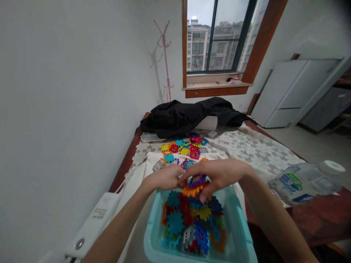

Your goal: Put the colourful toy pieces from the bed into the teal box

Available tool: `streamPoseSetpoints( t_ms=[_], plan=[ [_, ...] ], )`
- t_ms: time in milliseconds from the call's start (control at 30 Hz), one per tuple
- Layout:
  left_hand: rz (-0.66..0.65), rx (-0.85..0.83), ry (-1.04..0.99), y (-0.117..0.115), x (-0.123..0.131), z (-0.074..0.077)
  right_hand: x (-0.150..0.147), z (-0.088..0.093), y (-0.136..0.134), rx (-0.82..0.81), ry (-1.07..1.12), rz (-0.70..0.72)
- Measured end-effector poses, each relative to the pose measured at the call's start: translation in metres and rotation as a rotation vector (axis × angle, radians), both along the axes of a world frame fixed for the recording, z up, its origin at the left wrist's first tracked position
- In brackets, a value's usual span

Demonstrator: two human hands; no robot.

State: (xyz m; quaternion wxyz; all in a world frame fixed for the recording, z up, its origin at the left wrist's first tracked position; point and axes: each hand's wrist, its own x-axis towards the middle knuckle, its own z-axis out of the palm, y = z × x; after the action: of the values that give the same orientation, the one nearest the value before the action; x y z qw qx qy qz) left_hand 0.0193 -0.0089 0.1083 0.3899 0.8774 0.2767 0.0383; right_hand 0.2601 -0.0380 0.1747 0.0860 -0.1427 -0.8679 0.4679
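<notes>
A teal plastic bin (242, 223) stands in front of me, holding many toothed plastic gear pieces, such as a teal gear (175, 222) and a blue square panel (201, 237). Above its far part, my right hand (216, 173) curls thumb and fingers around a few stacked gears, among them an orange gear (192, 191) and a purple one (197, 180). Close against it is my left hand (170, 177), over the bin's far left rim. The left fingers are bent, their tips partly covered by my right hand, and what they grip is hidden.
Past the bin, loose coloured gears (185, 150) lie on a white cloth and a lace tablecloth (255, 151). Black fabric (186, 117) is heaped at the far end. A large clear bottle (304, 182) is at right, and a white device (93, 223) at left.
</notes>
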Motion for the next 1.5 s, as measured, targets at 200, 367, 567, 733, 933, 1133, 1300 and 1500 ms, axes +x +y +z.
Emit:
streamPoseSetpoints(
  t_ms=[200, 367, 567, 733, 933, 1133, 1300, 1500],
  plan=[
    [0.024, 0.013, 0.079, -0.003, 0.001, 0.007, 0.011, 0.004, 0.001, 0.055, 0.032, -0.146],
    [0.042, -0.065, 0.104, -0.002, 0.001, 0.006, 0.043, -0.032, 0.015, 0.275, -0.154, -0.625],
    [0.051, -0.053, 0.122, -0.002, 0.001, 0.002, 0.068, -0.121, 0.024, 0.295, -0.620, -0.771],
    [0.033, -0.063, 0.132, -0.007, 0.005, 0.000, 0.061, -0.133, 0.023, 0.398, -0.588, -0.771],
    [0.043, -0.040, 0.157, -0.014, 0.009, 0.004, 0.054, -0.126, 0.017, 0.500, -0.607, -0.822],
    [0.058, 0.010, 0.220, -0.022, 0.015, 0.013, 0.058, -0.134, 0.004, 0.456, -0.604, -0.781],
    [0.038, -0.019, 0.196, -0.023, 0.016, 0.014, 0.050, -0.139, 0.000, 0.470, -0.582, -0.767],
    [0.037, -0.054, 0.166, -0.021, 0.015, 0.010, 0.047, -0.130, 0.002, 0.451, -0.565, -0.792]
  ],
)
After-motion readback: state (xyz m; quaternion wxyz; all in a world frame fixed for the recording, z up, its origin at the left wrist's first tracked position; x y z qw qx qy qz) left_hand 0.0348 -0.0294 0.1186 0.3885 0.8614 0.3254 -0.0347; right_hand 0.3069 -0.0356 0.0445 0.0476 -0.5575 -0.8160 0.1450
